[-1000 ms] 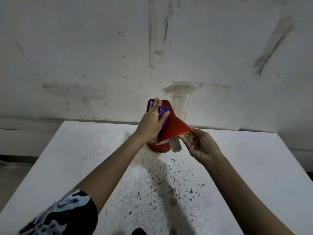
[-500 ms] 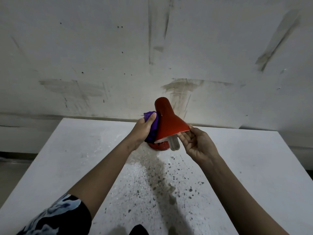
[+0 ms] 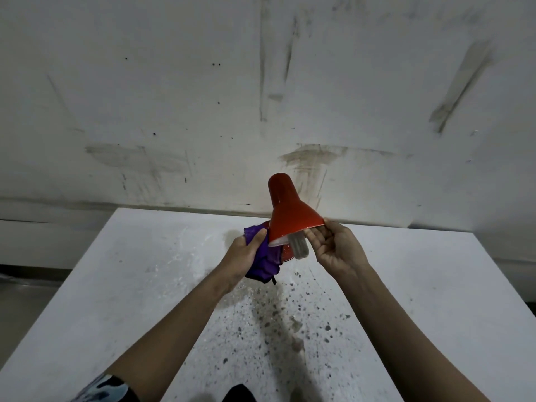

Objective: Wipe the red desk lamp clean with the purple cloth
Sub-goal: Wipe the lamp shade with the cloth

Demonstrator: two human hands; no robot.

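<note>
The red desk lamp [image 3: 290, 211] stands at the far middle of the white table [image 3: 420, 285], its cone shade tilted with the open rim facing down toward me. A white bulb [image 3: 300, 246] pokes out of the shade. The red round base shows only as a sliver behind the cloth. My left hand [image 3: 245, 253] grips the bunched purple cloth [image 3: 265, 261] just below the left edge of the shade, in front of the base. My right hand [image 3: 336, 248] pinches the right rim of the shade with its fingertips.
The table top is speckled with dark spots in the middle near me. A stained white wall [image 3: 261, 97] rises right behind the table's far edge. Floor shows beyond the table's left and right edges.
My left hand has slid the purple cloth down from the top of the shade, along its left side, to below the rim. My right hand keeps hold of the rim.
</note>
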